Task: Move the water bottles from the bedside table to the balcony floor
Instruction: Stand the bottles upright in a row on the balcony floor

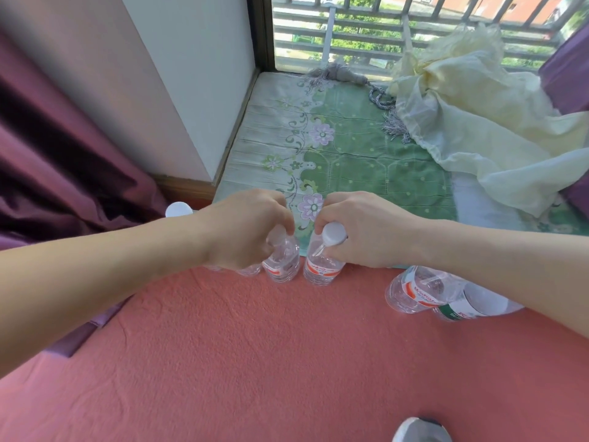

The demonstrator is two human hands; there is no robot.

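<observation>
The left bottle (282, 266) is gripped at the neck by the left hand (242, 231), the right bottle (322, 269) by the right hand (366, 232), both at the edge of the pink cloth (255, 362). They should be lifted straight, then stood on the green mat (366, 161).

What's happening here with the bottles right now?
A person holds two upright water bottles by their necks. The left hand grips the left bottle and the right hand grips the right bottle, side by side at the far edge of the pink cloth, next to the green floral mat. A red-label bottle and a green-label bottle sit by the right forearm.
</observation>
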